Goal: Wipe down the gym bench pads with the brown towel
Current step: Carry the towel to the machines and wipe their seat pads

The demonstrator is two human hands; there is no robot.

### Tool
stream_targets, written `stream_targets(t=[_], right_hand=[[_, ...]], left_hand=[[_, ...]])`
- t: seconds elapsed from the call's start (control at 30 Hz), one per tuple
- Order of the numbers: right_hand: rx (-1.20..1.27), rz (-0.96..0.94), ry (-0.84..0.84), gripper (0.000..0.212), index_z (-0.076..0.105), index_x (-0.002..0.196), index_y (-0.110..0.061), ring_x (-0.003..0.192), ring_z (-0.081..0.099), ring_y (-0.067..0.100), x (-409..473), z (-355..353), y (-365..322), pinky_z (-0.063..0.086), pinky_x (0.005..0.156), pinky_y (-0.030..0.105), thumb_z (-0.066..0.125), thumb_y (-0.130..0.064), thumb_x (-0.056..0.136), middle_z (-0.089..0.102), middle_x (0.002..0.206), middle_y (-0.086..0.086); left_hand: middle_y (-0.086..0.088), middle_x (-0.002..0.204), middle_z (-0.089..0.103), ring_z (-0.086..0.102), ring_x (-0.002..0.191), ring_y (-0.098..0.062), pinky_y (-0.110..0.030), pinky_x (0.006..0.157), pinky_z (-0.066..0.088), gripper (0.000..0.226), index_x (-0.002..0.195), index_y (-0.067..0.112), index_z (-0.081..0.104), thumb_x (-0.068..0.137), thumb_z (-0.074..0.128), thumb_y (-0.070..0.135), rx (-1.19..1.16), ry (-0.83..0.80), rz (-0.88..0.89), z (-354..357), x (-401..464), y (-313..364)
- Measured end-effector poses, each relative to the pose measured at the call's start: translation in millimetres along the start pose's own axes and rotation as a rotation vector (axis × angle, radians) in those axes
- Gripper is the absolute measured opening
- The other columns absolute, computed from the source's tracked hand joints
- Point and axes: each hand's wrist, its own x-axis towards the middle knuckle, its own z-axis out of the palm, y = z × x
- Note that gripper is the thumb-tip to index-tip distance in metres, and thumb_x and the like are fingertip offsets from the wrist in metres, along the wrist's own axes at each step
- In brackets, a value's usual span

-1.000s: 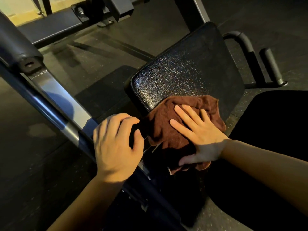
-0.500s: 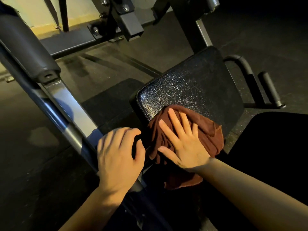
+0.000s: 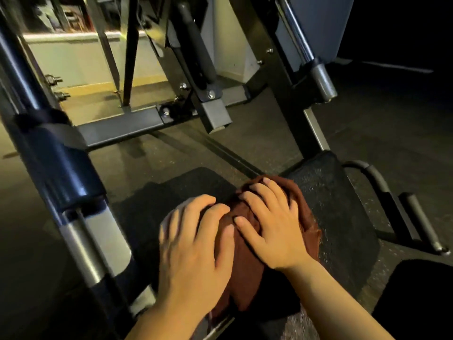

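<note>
The black textured bench pad (image 3: 343, 217) runs from the middle to the lower right. A brown towel (image 3: 247, 268) lies bunched over its left part and hangs down off the near edge. My right hand (image 3: 272, 227) presses down on the towel with spread, nearly straight fingers. Right beside it, my left hand (image 3: 196, 244) curls its fingers over the pad's left edge, with the thumb touching the towel. The pad's left corner is hidden under both hands and the cloth.
A blue and silver machine upright (image 3: 61, 168) slants down close on the left. A steel base beam (image 3: 122, 123) and struts stand behind. Two black handle bars (image 3: 421, 222) stick out right of the pad. A dark-clothed leg (image 3: 416, 303) fills the lower right.
My right hand slid the towel left and up the pad until it lies against my left hand. The left hand stays at the pad's edge. The view tilted upward.
</note>
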Motion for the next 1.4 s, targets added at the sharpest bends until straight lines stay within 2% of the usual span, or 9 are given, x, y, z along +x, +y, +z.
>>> stream_targets(t=[0.17, 0.4, 0.53, 0.7, 0.83, 1.03, 1.17, 1.23, 1.4], right_hand=[[-0.018, 0.087, 0.044, 0.068, 0.056, 0.129, -0.031, 0.147, 0.018, 0.011, 29, -10, 64, 0.026, 0.107, 0.060, 0.020, -0.075, 0.092, 0.042, 0.145, -0.010], [-0.060, 0.193, 0.083, 0.081, 0.059, 0.127, -0.024, 0.145, 0.026, 0.020, 66, -25, 135, 0.023, 0.113, 0.056, 0.016, -0.080, 0.088, 0.047, 0.143, -0.003], [-0.038, 0.287, 0.090, 0.073, 0.058, 0.128, -0.024, 0.145, 0.026, 0.019, 65, -24, 135, 0.023, 0.113, 0.058, 0.022, -0.074, 0.088, 0.045, 0.145, -0.004], [-0.029, 0.439, 0.086, 0.070, 0.052, 0.133, -0.032, 0.149, 0.010, 0.014, 54, -14, 88, 0.004, 0.119, 0.059, 0.011, -0.064, 0.086, 0.034, 0.152, -0.011], [0.029, 0.385, -0.019, 0.070, 0.045, 0.139, -0.033, 0.150, -0.005, 0.010, 35, -8, 40, -0.008, 0.118, 0.054, 0.008, -0.062, 0.087, 0.023, 0.156, -0.014], [0.013, 0.334, -0.216, 0.067, 0.029, 0.152, -0.031, 0.150, -0.012, 0.016, 7, -15, -13, -0.007, 0.118, 0.059, 0.013, -0.055, 0.091, 0.009, 0.163, -0.012], [-0.030, 0.195, -0.281, 0.076, 0.009, 0.156, -0.036, 0.148, -0.025, 0.017, -15, -10, -42, -0.014, 0.115, 0.060, -0.002, -0.064, 0.087, -0.011, 0.163, -0.017], [-0.062, 0.086, -0.286, 0.069, -0.003, 0.154, -0.040, 0.147, -0.028, 0.020, -32, -4, -57, -0.017, 0.113, 0.060, 0.002, -0.064, 0.090, -0.019, 0.161, -0.017], [-0.165, -0.232, -0.210, 0.054, 0.016, 0.156, -0.033, 0.152, -0.001, 0.030, -72, 4, -46, 0.003, 0.116, 0.065, 0.017, -0.049, 0.105, 0.007, 0.166, 0.001]], left_hand=[[0.003, 0.123, 0.057, 0.054, 0.114, -0.021, -0.047, 0.090, 0.049, 0.034, 0.120, 0.030, 0.052, 0.089, 0.046, 0.043, 0.035, -0.041, 0.070, 43, 21, 6], [-0.002, 0.107, 0.071, 0.057, 0.105, -0.021, -0.043, 0.088, 0.042, 0.029, 0.097, 0.020, 0.076, 0.088, 0.052, 0.033, 0.043, 0.187, 0.102, 69, 21, 10], [-0.003, 0.103, 0.071, 0.059, 0.099, -0.023, -0.044, 0.083, 0.044, 0.026, 0.093, 0.018, 0.075, 0.089, 0.052, 0.031, 0.029, 0.222, 0.106, 76, 18, 11], [-0.002, 0.104, 0.069, 0.059, 0.096, -0.024, -0.042, 0.079, 0.044, 0.017, 0.103, 0.021, 0.056, 0.089, 0.050, 0.030, -0.026, 0.200, 0.114, 77, 18, 8], [-0.003, 0.106, 0.066, 0.061, 0.091, -0.026, -0.040, 0.076, 0.044, 0.014, 0.100, 0.020, 0.054, 0.090, 0.049, 0.029, -0.049, 0.159, 0.089, 70, 21, 8], [-0.007, 0.123, 0.056, 0.053, 0.110, -0.028, -0.049, 0.087, 0.046, 0.023, 0.109, 0.019, 0.052, 0.091, 0.047, 0.032, -0.077, 0.048, -0.118, 38, -6, 4], [0.003, 0.121, 0.053, 0.050, 0.111, -0.018, -0.034, 0.093, 0.033, 0.024, 0.110, 0.023, 0.057, 0.096, 0.043, 0.036, -0.100, -0.005, -0.111, -9, -45, -13], [0.004, 0.120, 0.055, 0.052, 0.111, -0.019, -0.031, 0.092, 0.032, 0.029, 0.114, 0.023, 0.058, 0.097, 0.041, 0.038, -0.064, -0.045, -0.108, -21, -65, -20], [-0.002, 0.117, 0.060, 0.058, 0.108, -0.026, -0.045, 0.089, 0.045, 0.036, 0.115, 0.019, 0.064, 0.096, 0.041, 0.040, 0.026, -0.106, -0.076, -15, -103, -14]])
